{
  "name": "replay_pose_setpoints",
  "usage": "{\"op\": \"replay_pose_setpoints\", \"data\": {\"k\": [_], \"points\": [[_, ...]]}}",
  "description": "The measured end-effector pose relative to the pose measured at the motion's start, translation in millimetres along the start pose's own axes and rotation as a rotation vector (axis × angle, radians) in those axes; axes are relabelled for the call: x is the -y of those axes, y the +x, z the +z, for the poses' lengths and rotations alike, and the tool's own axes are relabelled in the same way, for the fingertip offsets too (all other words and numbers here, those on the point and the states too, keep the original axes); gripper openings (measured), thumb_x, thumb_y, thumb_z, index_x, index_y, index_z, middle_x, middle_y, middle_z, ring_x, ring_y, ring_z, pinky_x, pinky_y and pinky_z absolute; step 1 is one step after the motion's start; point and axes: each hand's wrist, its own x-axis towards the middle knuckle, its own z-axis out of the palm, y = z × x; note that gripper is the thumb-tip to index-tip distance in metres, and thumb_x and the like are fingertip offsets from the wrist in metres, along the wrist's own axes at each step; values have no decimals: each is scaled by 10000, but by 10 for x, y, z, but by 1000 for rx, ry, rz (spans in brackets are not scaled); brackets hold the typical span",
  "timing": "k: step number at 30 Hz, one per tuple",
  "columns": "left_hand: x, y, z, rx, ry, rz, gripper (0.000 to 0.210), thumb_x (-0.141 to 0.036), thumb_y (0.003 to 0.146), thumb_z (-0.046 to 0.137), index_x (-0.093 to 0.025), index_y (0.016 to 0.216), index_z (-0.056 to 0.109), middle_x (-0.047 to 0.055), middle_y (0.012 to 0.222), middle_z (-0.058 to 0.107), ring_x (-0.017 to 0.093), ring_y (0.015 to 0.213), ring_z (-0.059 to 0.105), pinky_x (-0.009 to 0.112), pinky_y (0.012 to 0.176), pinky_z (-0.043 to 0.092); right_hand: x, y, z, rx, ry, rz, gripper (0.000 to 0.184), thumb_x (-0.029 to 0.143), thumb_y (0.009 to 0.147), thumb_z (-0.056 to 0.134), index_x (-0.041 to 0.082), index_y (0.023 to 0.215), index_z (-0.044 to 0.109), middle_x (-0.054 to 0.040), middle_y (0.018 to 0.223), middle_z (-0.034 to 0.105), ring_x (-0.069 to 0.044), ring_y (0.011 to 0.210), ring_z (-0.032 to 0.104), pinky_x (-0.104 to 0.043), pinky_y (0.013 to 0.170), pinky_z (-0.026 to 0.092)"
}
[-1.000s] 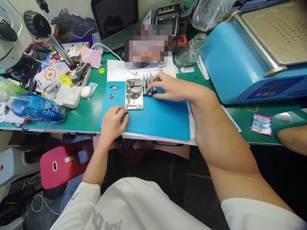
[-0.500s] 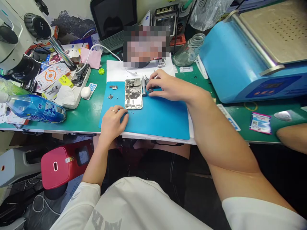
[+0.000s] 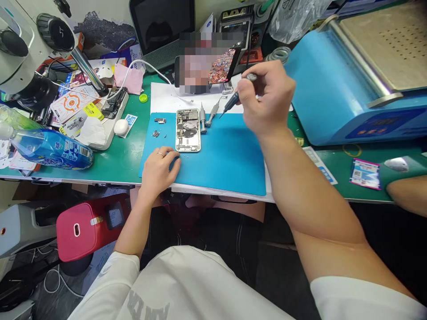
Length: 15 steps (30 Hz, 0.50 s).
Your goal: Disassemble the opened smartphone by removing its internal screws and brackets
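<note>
An opened phone (image 3: pixel 188 130) with bare inner parts lies on the blue mat (image 3: pixel 223 164). My left hand (image 3: pixel 159 168) rests on the mat by the phone's lower left corner, fingers loosely bent and apart, with nothing in it. Raised above the mat's upper right, my right hand (image 3: pixel 268 98) grips a dark precision screwdriver (image 3: pixel 231 102), its thin tip angled down and left. Two grey screwdrivers, one upright along the phone (image 3: pixel 203 119) and one slanted (image 3: pixel 212 114), lie right of the phone. Small loose parts (image 3: pixel 155 133) sit left of it.
A blue bottle (image 3: pixel 53 149) and a microscope (image 3: pixel 50 40) stand at the left. A propped phone with a lit screen (image 3: pixel 223 66) is behind the mat. On the right sits a blue machine with a metal plate (image 3: pixel 333 93); another person's arm (image 3: pixel 407 192) shows at the edge.
My right hand has picked up a screwdriver from beside the phone and lifted it up and to the right. My left hand has stayed in place. The view has shifted slightly.
</note>
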Motion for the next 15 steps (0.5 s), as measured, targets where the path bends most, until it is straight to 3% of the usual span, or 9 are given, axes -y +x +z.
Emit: {"op": "replay_pose_setpoints", "data": {"k": [3,7,12,15], "points": [[-4,0,1,6,3,-8,224,-316,1097,530,-218,1119,730,86,1164,745,244,1007,685,378,882,531,-31,19,39,20,-93,-5,321,597,1031,514,301,1050,636,-116,1062,754,-307,892,661,-514,914,532],[-4,-1,6,-6,4,2,226,-311,1100,530,-209,1119,731,82,1160,747,241,996,682,374,874,529,-127,34,144,90,-60,-25,222,495,1021,561,279,1034,612,-121,1093,745,-279,890,650,-488,916,516],[-1,-4,5,-9,5,6,219,-310,1097,535,-214,1113,732,82,1155,750,238,984,685,373,868,531,-358,61,261,260,-96,-21,379,643,993,576,273,996,655,-115,1004,743,-303,861,653,-501,859,526],[0,-8,5,-10,8,4,217,-311,1096,538,-214,1115,731,85,1158,750,241,987,688,373,866,532,-358,64,263,270,-146,-4,450,689,985,553,259,981,686,-133,1010,743,-338,917,674,-512,860,532]]}}
